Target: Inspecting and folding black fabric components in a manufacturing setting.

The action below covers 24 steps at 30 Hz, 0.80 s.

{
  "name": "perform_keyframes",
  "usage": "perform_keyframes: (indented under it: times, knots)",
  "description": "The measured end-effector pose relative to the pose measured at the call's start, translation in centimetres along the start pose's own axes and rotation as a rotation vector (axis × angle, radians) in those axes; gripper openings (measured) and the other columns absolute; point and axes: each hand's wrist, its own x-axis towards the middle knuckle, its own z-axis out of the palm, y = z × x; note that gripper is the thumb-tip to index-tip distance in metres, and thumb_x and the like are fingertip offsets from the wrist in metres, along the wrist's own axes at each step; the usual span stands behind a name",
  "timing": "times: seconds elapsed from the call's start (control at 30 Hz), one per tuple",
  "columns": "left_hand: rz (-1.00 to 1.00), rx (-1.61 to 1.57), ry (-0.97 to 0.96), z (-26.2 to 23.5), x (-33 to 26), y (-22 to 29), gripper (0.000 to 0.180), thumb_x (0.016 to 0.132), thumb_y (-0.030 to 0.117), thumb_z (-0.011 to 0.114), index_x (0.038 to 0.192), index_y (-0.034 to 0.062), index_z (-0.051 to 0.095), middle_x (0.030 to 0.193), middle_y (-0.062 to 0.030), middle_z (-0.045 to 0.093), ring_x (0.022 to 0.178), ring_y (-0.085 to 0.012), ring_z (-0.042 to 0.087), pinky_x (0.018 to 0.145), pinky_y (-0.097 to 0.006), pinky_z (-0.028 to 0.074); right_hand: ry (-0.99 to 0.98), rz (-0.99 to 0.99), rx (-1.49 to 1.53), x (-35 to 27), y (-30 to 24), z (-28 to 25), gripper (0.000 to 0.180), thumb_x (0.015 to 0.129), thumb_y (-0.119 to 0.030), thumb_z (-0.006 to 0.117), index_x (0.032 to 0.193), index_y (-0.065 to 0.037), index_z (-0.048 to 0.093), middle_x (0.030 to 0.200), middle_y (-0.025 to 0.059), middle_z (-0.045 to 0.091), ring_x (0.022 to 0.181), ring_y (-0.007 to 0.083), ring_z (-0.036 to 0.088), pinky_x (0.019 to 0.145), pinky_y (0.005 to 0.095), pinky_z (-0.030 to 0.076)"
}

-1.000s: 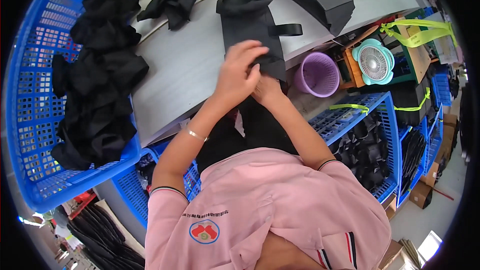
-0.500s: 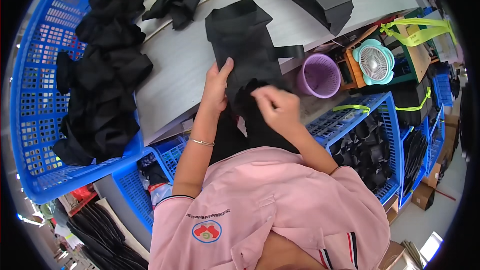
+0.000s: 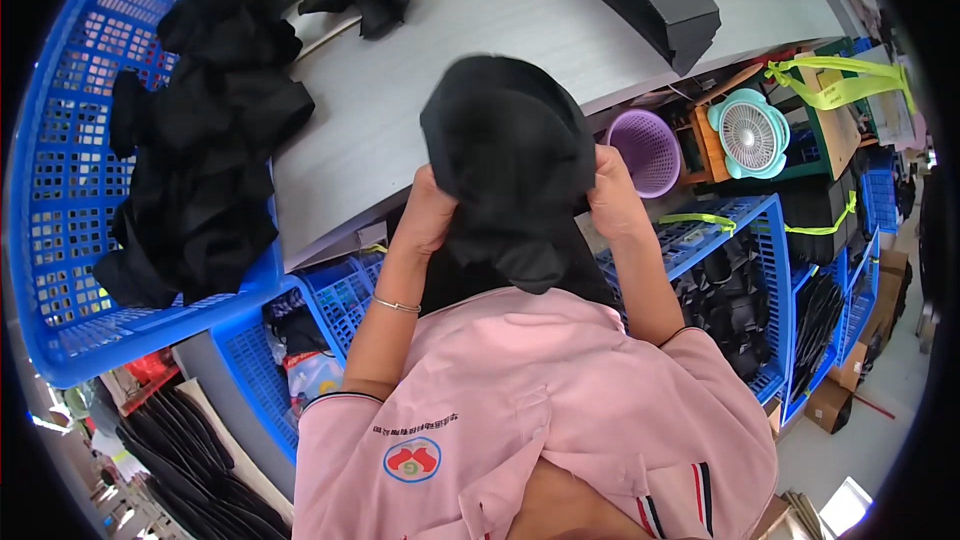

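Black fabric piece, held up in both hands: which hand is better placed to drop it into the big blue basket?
Left, probably: the left hand grips the black fabric piece on the big blue basket side.

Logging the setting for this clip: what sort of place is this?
Likely a garment or bag workshop: a grey worktable, blue crates heaped with black fabric pieces, and more stock in floor crates.

grey worktable (image 3: 400, 110); blue crates (image 3: 60, 240) at left, under table; pale floor (image 3: 880, 410) at right; bright even light.
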Motion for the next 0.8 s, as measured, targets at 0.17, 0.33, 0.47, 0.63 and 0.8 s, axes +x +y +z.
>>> perform_keyframes:
  times: [0.17,0.33,0.47,0.63,0.8]
  knots:
    - [0.032,0.102,0.168,1.8,-0.7,0.1,0.034,0.083,-0.002,0.073,0.116,-0.0031,0.067,0.108,-0.0057,0.071,0.097,-0.0124,0.065,0.088,-0.028,0.053,0.195,0.0,-0.025,-0.2,1.7,0.4,0.015,0.089,-0.007,0.071,0.103,-0.001,0.072,0.088,-0.0031,0.069,0.077,0.0038,0.059,0.071,0.0206,0.048]
    - [0.175,0.046,0.289,3.3,-1.0,-0.2,0.033,0.08,-0.003,0.073,0.113,-0.0042,0.068,0.104,-0.006,0.072,0.094,-0.0142,0.067,0.086,-0.03,0.053,0.19,-0.108,-0.32,-0.2,2.1,1.1,0.012,0.085,-0.005,0.075,0.083,-0.001,0.065,0.076,-0.0055,0.06,0.07,0.0034,0.051,0.065,0.0202,0.044]
    - [0.135,0.05,0.313,1.7,-0.9,0.0,0.03,0.079,-0.01,0.066,0.108,-0.0046,0.069,0.103,-0.0081,0.072,0.09,-0.016,0.068,0.083,-0.031,0.054,0.29,-0.16,-0.603,-0.7,1.5,1.1,0.012,0.087,-0.008,0.073,0.091,0.001,0.066,0.081,-0.0019,0.063,0.074,0.0047,0.054,0.069,0.0208,0.045]
    - [0.078,0.008,0.472,-0.5,0.3,0.7,0.029,0.078,-0.013,0.062,0.105,-0.0049,0.07,0.102,-0.0078,0.072,0.088,-0.0168,0.068,0.08,-0.031,0.055,0.267,-0.043,-0.332,-1.9,-0.6,0.0,0.032,0.091,-0.02,0.068,0.114,0.002,0.066,0.102,0.0046,0.067,0.088,0.0096,0.06,0.081,0.0247,0.048]
    - [0.12,0.054,0.414,0.5,-0.1,-0.1,0.027,0.078,-0.011,0.066,0.104,-0.0048,0.07,0.101,-0.0085,0.072,0.088,-0.0174,0.068,0.082,-0.031,0.054,0.13,0.329,-0.432,-1.3,1.3,0.3,0.036,0.085,-0.02,0.074,0.113,0.002,0.067,0.101,0.0007,0.067,0.088,0.0087,0.06,0.079,0.0237,0.048]
